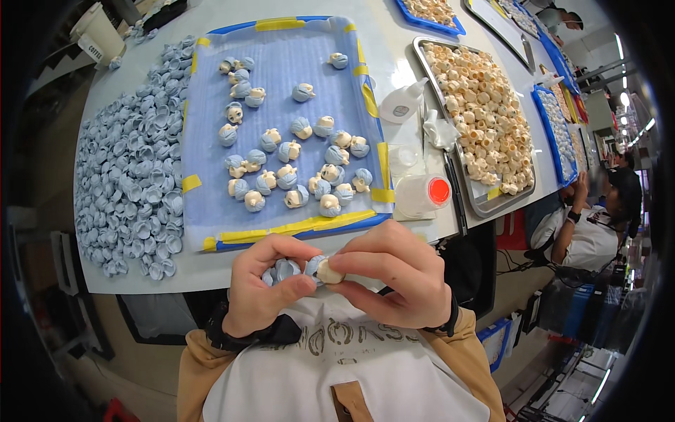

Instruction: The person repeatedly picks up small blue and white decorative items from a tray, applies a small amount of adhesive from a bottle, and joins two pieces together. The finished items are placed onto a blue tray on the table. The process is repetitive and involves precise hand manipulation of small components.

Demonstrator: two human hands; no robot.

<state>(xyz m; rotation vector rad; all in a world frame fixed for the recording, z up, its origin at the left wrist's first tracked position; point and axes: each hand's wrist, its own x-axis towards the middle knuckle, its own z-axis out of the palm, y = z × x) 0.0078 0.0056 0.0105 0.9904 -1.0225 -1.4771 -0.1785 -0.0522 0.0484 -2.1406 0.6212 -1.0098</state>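
Note:
Close to my body, in front of the table's near edge, both hands meet around a small cream doll head (330,272) with a light blue hair piece (314,266) against its left side. The fingers and thumb of my right hand (401,274) pinch the cream part. My left hand (261,278) grips the blue piece, with more loose blue shells (283,269) tucked in its curled fingers. Beyond them lies a blue-lined tray (207,148), edged with yellow tape, bearing several assembled heads (287,176). How far the two parts join is hidden by my fingertips.
A heap of blue shells (133,169) covers the table's left. Right of the lined tray stand a white squeeze bottle (402,104), a red-capped jar (422,195) and crumpled tissue (440,131). A metal tray (508,204) holds cream heads. Another person (587,228) sits far right.

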